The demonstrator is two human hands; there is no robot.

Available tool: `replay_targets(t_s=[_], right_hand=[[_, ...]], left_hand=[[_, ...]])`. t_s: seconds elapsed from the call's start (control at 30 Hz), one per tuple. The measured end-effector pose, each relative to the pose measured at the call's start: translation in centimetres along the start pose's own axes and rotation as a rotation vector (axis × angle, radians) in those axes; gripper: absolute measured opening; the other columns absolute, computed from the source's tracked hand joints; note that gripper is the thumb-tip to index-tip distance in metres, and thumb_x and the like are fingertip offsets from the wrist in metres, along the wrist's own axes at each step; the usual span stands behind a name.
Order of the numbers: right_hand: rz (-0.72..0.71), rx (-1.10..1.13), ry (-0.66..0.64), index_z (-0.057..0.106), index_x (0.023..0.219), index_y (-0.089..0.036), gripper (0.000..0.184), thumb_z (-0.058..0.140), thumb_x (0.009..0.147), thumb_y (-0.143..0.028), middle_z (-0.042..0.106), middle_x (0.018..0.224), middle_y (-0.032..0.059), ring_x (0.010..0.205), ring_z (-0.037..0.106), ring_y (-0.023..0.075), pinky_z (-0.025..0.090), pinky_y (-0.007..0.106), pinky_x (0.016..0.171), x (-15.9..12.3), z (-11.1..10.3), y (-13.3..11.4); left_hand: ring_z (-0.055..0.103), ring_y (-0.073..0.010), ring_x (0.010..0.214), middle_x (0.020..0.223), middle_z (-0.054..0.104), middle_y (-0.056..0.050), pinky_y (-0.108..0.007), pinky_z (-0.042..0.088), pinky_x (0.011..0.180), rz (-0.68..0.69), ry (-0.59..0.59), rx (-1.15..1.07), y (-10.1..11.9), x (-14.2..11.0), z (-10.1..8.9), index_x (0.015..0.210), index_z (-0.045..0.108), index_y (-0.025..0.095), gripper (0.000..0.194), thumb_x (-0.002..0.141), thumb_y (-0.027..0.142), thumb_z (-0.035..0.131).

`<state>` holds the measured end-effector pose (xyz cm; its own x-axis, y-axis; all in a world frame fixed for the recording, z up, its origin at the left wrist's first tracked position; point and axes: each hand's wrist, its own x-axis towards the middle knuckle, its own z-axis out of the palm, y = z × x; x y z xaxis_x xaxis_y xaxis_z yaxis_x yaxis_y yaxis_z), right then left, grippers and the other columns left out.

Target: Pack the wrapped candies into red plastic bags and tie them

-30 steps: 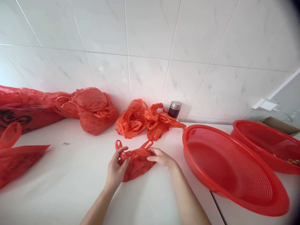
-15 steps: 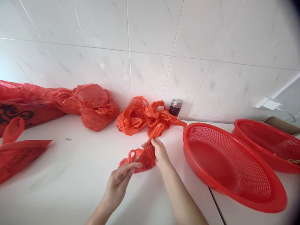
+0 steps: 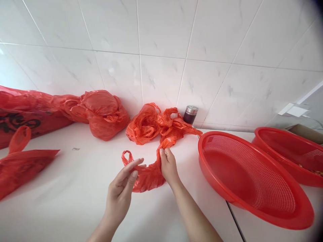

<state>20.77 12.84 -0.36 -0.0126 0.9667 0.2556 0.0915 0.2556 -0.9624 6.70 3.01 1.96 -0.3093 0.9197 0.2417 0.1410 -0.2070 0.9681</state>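
Observation:
A crumpled red plastic bag (image 3: pixel 149 179) stretches between my two hands, low over the white table. My right hand (image 3: pixel 169 166) grips its right handle, thumb pressed against the gathered plastic. On the other side, my left hand (image 3: pixel 123 185) holds the left part of the bag between thumb and fingers, and a handle loop pokes up beyond the fingertips. Just behind, against the wall, lie two more crumpled bags, a left one (image 3: pixel 143 126) and a right one (image 3: pixel 173 126).
Two red plastic baskets stand at right, a near one (image 3: pixel 232 171) and a far one (image 3: pixel 277 161) with some small pieces inside. A dark jar with a silver lid (image 3: pixel 190 115) is by the wall. Filled red bags (image 3: pixel 107 116) line the left; another bag (image 3: pixel 25 168) lies nearer.
My hands have moved apart, the left one going leftward, and the bag is spread wider between them. Its left handle loop now stands further left and higher.

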Motion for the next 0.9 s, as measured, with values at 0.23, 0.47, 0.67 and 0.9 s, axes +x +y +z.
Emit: replay_targets(t_s=[0.23,0.47,0.67,0.9], right_hand=[[-0.049,0.030,-0.184,0.045,0.078,-0.021,0.028,0.039,0.097,-0.041,0.044,0.069,-0.0045,0.062,0.039,0.0119,0.034,0.024,0.061,-0.3,0.4,-0.2],[-0.022,0.012,-0.212,0.044,0.077,-0.022,0.029,0.044,0.094,-0.046,0.038,0.058,-0.0073,0.051,0.036,0.0104,0.032,0.022,0.050,-1.2,0.6,-0.5],[0.111,0.128,-0.098,0.048,0.114,-0.022,0.044,0.051,0.087,-0.057,0.061,0.063,-0.0033,0.060,0.060,0.0166,0.048,0.027,0.060,-0.3,0.3,0.9],[0.119,-0.032,-0.130,0.051,0.114,-0.020,0.041,0.048,0.089,-0.053,0.067,0.074,0.0013,0.064,0.067,0.0180,0.050,0.032,0.068,0.0,0.8,5.3]], left_hand=[[0.047,-0.0277,0.130,0.151,0.039,-0.005,-0.041,0.044,0.101,-0.017,-0.212,0.274,-0.7,1.3,0.6,0.142,0.037,0.034,0.073,0.077,0.036,0.069],[0.058,-0.0182,0.071,0.078,0.066,0.000,-0.030,0.045,0.068,-0.154,-0.457,0.427,0.7,2.1,0.1,0.085,0.065,0.022,0.023,0.088,0.038,0.049],[0.056,-0.0173,0.069,0.074,0.063,0.000,-0.029,0.043,0.065,-0.221,-0.537,0.430,5.8,7.6,-5.1,0.078,0.065,0.019,0.029,0.080,0.047,0.061],[0.063,-0.0244,0.101,0.111,0.069,-0.006,-0.027,0.051,0.076,-0.433,-0.248,0.565,5.8,9.7,-17.9,0.114,0.063,0.019,0.055,0.074,0.057,0.066]])
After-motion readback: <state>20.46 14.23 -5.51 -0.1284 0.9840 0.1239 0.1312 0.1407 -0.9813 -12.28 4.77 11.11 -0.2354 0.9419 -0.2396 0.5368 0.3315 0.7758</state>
